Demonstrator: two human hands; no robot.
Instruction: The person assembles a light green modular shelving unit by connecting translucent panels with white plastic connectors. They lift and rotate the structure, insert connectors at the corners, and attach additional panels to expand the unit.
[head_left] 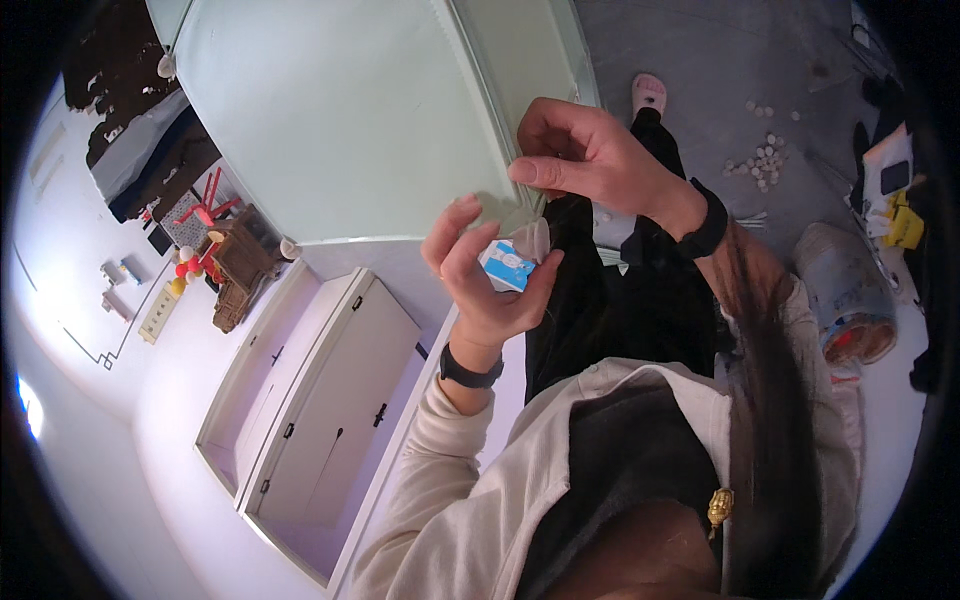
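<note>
A small blue and white box (506,267) sits in my left hand (480,285), its fingers curled around it. A pale, translucent rounded piece (534,240) is in the same hand beside the box. My right hand (605,165) is just above and to the right, thumb and forefinger pinched together at the corner of a large pale green tabletop (350,120). Whatever lies between those fingertips is too small to make out. Pale rounded pieces (290,248) sit on other corners of the tabletop.
Several white round pieces (762,165) lie scattered on the grey floor (690,40). A large pale container (848,290) lies at the right. To the left are a white cabinet (325,400) with black handles and a brown woven basket (240,265). My foot (650,92) shows at the top.
</note>
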